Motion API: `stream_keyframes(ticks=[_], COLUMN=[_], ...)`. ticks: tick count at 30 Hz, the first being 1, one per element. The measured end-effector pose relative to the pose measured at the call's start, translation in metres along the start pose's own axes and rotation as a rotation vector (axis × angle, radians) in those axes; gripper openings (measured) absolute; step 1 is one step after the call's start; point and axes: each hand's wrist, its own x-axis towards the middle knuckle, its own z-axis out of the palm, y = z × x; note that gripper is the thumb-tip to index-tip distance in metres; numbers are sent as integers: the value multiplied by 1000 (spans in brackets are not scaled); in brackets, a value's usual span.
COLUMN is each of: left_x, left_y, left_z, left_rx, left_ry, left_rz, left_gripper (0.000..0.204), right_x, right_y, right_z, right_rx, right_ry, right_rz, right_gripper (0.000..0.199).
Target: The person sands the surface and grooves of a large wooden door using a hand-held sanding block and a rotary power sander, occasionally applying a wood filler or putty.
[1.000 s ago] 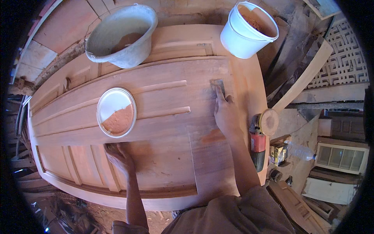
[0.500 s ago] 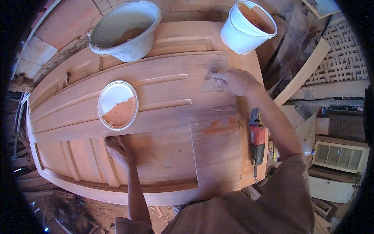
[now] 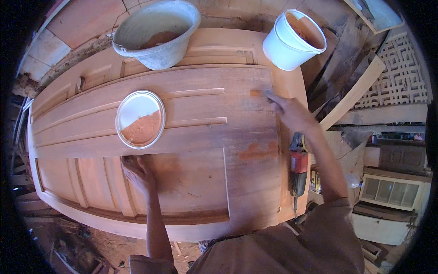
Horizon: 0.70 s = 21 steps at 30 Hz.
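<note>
Coating looked partial. Lid (image 3: 134,107) lay on the door (image 3: 196,108), orange paste (image 3: 143,130) still covering roughly half its face. Right of lid: one broad smear (image 3: 261,150) and a short streak (image 3: 254,92); much wood around them looked uncoated. Right hand (image 3: 292,112), right of lid: fingers closed on a blurred scraper (image 3: 268,92). Left hand (image 3: 140,176), just below lid: fingers curled at a step in the door, grip unclear.

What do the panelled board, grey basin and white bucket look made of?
Panelled board: wood, matt, apparently unvarnished; streaky grain shows.
Grey basin: maybe rubber or plastic, dull and scuffed; can't tell which.
White bucket: likely plastic, smooth, with a rounded rim.
</note>
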Motion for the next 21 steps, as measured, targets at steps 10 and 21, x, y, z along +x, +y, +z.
stream_keyframes(ticks=[10, 21], left_x=[2, 0], left_y=[6, 0], left_z=[1, 1], left_rx=[-35, 18], left_ry=[45, -40], left_rz=[35, -26], left_gripper=[63, 64], right_x=[-25, 50], right_y=[-6, -12], right_z=[29, -17], right_rx=[-135, -340], right_ry=[38, -234], right_rz=[28, -201], right_gripper=[37, 34])
